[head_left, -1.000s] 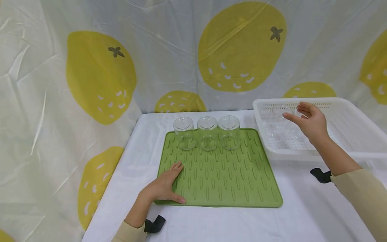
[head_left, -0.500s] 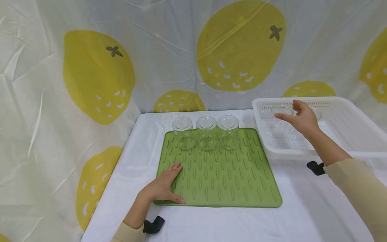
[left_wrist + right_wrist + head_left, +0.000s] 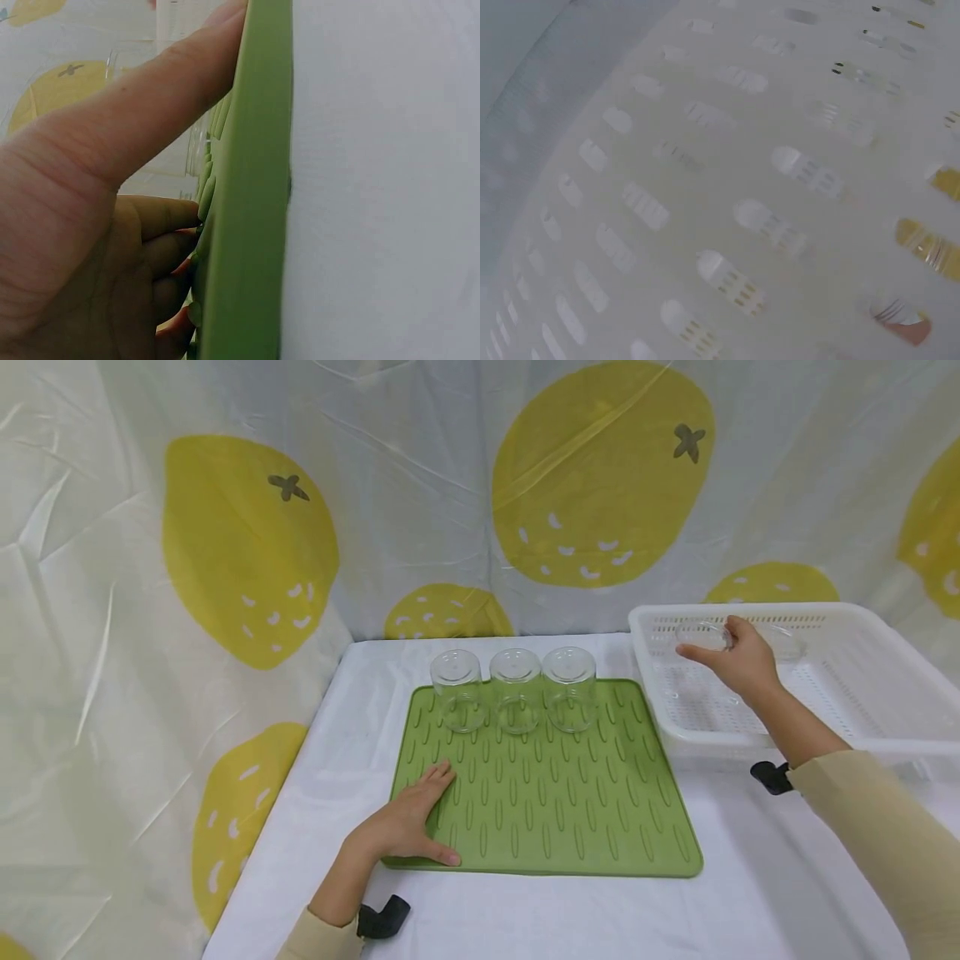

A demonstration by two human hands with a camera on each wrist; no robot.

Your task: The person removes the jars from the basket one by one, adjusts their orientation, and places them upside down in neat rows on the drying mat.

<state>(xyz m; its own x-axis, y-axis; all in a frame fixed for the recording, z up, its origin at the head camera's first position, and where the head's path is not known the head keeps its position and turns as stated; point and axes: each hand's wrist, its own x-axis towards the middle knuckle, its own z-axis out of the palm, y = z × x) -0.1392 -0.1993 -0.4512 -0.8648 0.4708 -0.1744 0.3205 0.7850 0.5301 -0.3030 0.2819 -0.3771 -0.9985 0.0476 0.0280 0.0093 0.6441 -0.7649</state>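
Note:
My left hand (image 3: 405,818) rests on the front-left corner of a green ribbed drying mat (image 3: 570,793), fingers spread. In the left wrist view its thumb (image 3: 172,82) lies along the mat's edge. Three clear glasses, a left glass (image 3: 459,691), a middle glass (image 3: 515,691) and a right glass (image 3: 570,690), stand upside down in a row at the back of the mat. Over at the white basket (image 3: 720,740), my right hand (image 3: 738,660) grips another clear glass (image 3: 697,635) between thumb and fingers. A further glass (image 3: 783,643) sits in the basket, partly hidden behind that hand.
The basket stands right of the mat on a white-covered table (image 3: 600,918). A lemon-print curtain (image 3: 420,485) hangs close behind and at the left. Slotted basket wall (image 3: 705,187) fills the right wrist view, and the hand mostly hides behind it.
My right hand has moved left and closed in on the glass in the basket, uncovering the further glass. My left hand has stayed put on the mat.

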